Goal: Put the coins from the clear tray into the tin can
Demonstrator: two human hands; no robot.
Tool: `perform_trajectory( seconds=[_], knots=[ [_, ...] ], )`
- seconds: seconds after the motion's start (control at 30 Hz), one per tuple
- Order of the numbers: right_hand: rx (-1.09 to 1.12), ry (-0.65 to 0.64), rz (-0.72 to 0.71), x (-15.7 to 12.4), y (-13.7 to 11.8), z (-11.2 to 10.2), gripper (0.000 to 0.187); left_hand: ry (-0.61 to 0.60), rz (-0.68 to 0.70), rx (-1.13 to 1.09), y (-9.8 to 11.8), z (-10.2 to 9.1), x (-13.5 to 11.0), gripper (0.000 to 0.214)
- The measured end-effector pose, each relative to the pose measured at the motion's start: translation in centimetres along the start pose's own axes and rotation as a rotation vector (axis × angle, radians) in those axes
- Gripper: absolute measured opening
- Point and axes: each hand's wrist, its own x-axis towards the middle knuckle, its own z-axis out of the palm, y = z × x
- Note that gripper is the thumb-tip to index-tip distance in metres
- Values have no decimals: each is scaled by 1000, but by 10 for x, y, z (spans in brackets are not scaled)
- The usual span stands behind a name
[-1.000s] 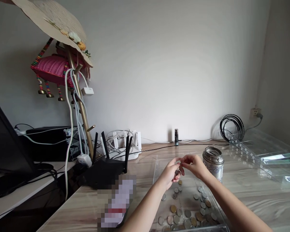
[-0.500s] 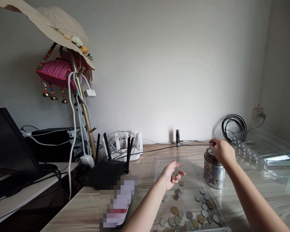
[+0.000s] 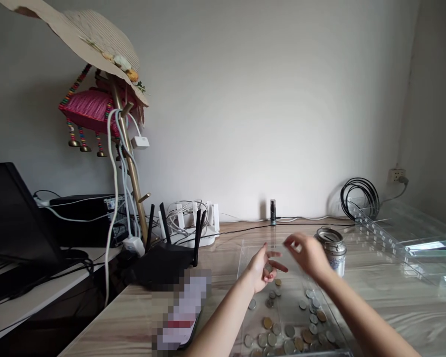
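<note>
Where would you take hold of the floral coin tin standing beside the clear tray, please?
Probably around the round side wall of the coin tin, coming from its right. It stands upright with a slotted lid on top, the right hand covers its left side, and the clear tray lies just left, so the right flank looks free.

Soft daylight (right hand motion-blurred)

Coins (image 3: 288, 327) lie in a tray (image 3: 245, 258) on the tabletop (image 3: 394, 307). A tin (image 3: 332, 250) stands at the tray's 2 o'clock; a router (image 3: 163, 260) sits at its 9 o'clock, with a hat stand (image 3: 128, 158) behind that. Both hands (image 3: 262, 270) (image 3: 308, 255) hover over the tray's far end, the left at 9 o'clock from the right.
</note>
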Motion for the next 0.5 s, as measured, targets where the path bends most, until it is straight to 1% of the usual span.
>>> perform_trajectory(
  seconds=[0.07,0.1,0.13,0.2,0.23,0.3,0.37,0.4,0.43,0.5],
  knots=[
    [-7,192,82,10,16,-35,26,11,-11,-62,1,-2,1,52],
    [-25,230,137,14,27,-50,27,17,-14,-112,1,-3,2,48],
    [-65,253,202,17,38,-62,27,23,-17,-179,2,-6,3,45],
    [-177,157,331,21,58,-76,22,53,-14,-352,3,-12,4,38],
    [-231,96,383,22,66,-77,19,93,2,-446,4,-16,5,34],
    [-315,-3,451,22,76,-74,16,225,69,-606,5,-24,8,29],
    [-363,-43,469,21,77,-69,16,343,140,-689,4,-30,10,23],
    [-381,-43,458,19,75,-67,15,364,157,-700,3,-32,12,21],
    [-396,-16,430,18,70,-65,15,357,156,-693,1,-34,13,20],
    [-415,125,323,14,55,-58,19,283,123,-641,-2,-33,14,20]
  ],
)
